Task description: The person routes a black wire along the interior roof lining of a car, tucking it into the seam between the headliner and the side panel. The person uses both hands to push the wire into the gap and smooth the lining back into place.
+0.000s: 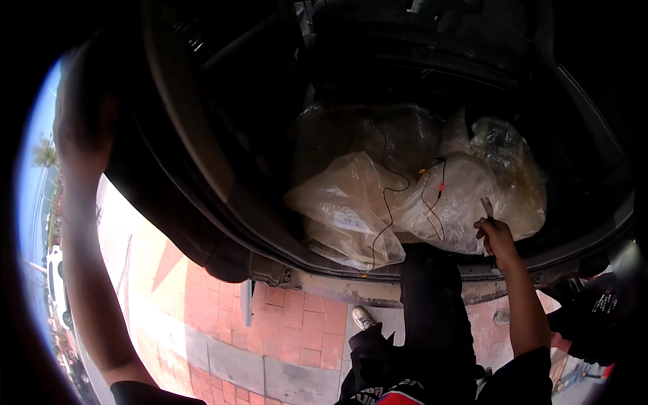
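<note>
Fingers [482, 226] curled around forked tool [487, 209]

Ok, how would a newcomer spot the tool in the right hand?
In the vehicle's open cargo area, find the translucent plastic bags. Toward their right side, the right hand holds the tool, tip pointing away from the person. Its pale two-pronged end sets it apart from the thin dark wire.

Looking down + fwd from wearer's head, L cam of side-by-side pair — wide fisheye, upright, unmirrored. Facing into open car boot [587, 209], fairly near clear plastic bags [344, 202] at ctr. Catching L forearm [98, 290] v. close at L edge, R forearm [530, 314] lower R, paving [297, 324] below — bending straight edges toward rim.
</note>
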{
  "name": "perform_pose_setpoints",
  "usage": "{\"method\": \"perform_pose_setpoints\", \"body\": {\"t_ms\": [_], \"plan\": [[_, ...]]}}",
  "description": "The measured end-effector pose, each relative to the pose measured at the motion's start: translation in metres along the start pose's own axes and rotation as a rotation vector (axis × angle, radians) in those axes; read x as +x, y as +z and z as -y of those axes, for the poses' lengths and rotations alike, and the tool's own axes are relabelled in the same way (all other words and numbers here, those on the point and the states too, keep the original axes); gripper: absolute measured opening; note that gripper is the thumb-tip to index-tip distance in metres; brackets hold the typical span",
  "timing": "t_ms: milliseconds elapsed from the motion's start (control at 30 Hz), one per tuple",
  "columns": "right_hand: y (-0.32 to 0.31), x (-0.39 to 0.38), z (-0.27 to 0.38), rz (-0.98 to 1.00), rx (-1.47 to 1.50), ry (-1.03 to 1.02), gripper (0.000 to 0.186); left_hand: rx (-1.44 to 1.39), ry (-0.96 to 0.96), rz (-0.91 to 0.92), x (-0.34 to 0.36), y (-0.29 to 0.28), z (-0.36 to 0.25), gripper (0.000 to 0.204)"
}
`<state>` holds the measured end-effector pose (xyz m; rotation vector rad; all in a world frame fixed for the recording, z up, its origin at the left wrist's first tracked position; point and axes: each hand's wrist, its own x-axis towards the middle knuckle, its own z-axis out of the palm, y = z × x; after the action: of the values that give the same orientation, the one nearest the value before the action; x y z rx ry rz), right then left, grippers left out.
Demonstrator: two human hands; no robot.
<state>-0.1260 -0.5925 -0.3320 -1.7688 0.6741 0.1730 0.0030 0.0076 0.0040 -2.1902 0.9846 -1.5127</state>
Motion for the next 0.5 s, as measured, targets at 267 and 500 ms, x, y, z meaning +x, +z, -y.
{"method": "perform_pose_setpoints", "body": {"t_ms": [267,500], "plan": [[0.067,0.07,0.097,0.436,0.5,-0.215,0.039,0.129,-0.082,-0.074,0.038,-0.023,-0.058,0.036],[0.097,0.179,0.205,0.56,-0.077,-0.649,0.046,0.127,0.116,0.242,0.165,0.057,-0.128,0.034]]}}
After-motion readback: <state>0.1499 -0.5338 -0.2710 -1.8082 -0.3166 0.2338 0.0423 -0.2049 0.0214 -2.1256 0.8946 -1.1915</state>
